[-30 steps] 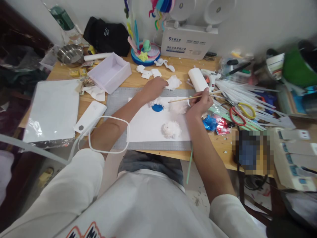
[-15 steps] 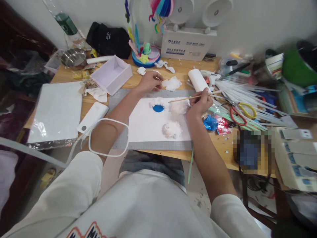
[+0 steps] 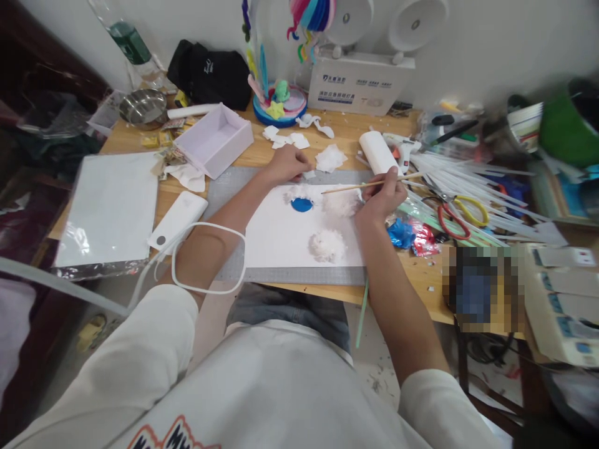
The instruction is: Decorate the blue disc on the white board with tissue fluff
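Note:
My right hand (image 3: 384, 190) is closed around a thin wooden stick (image 3: 349, 187), whose tip points left over the white sheet (image 3: 276, 240). Fingers bent together, my left hand (image 3: 291, 163) is at the sheet's upper edge, with a small piece of white tissue (image 3: 309, 175) at its fingertips. Just below that hand lies a blue oval (image 3: 302, 204) with fluffy white material along its top. Another white fluffy tuft (image 3: 337, 202) lies under the stick, partly hidden by my right hand. A round white fluffy clump (image 3: 328, 246) rests lower on the sheet.
A grey cutting mat (image 3: 299, 275) lies beneath the sheet. Torn tissue (image 3: 331, 158), a tissue roll (image 3: 378, 153) and a lilac box (image 3: 216, 140) stand behind. Scissors (image 3: 453, 218) and translucent sticks (image 3: 486, 181) lie right. A white cable (image 3: 208, 291) loops over my left forearm.
My left hand has come down slightly toward the sheet, and its fingers have drawn together at a bit of tissue. My right hand keeps the stick almost where it was. The view has shifted slightly.

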{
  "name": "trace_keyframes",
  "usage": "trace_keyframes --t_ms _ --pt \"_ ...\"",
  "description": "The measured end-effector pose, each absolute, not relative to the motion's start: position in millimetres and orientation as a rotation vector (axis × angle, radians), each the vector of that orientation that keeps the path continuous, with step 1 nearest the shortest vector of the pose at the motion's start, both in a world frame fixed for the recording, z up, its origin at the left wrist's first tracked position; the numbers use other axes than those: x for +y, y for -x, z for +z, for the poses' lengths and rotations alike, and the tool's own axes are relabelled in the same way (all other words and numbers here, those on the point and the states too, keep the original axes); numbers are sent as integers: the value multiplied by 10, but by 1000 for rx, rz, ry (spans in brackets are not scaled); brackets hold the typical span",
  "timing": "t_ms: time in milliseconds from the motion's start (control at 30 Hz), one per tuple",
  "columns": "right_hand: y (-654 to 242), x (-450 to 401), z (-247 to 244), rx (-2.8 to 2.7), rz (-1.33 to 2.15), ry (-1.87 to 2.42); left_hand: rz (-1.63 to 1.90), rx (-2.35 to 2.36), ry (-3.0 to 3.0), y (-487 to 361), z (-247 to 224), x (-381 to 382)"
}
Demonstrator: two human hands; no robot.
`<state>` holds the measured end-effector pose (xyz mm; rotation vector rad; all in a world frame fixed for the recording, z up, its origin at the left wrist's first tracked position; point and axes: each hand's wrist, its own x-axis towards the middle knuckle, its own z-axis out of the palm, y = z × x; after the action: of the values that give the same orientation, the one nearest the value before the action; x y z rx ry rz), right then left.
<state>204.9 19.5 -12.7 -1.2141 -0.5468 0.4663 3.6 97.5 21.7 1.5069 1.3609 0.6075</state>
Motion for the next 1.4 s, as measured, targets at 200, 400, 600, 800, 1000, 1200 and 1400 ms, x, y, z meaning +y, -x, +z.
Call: trace_keyframes --t_ms 200,400,600,800,1000,1200,1400 --pt "-2060 191 -128 -582 440 1236 598 1430 -1796 -71 162 1019" --pt "-1954 14 69 -710 363 1215 698 1385 -1772 115 333 947" --pt "-1742 -219 225 -979 396 1152 687 1225 -1528 557 629 375" --pt "-1744 -256 147 -1085 308 1241 601 1065 -1223 703 503 -66" --pt "-1758 -265 130 -1096 295 1247 631 1077 -1071 593 351 -180" --pt "-1745 -279 137 -1063 337 1318 669 1126 -1039 557 288 -204" --pt "-1715 -300 154 -1083 337 1234 688 1203 -1259 554 226 -180"
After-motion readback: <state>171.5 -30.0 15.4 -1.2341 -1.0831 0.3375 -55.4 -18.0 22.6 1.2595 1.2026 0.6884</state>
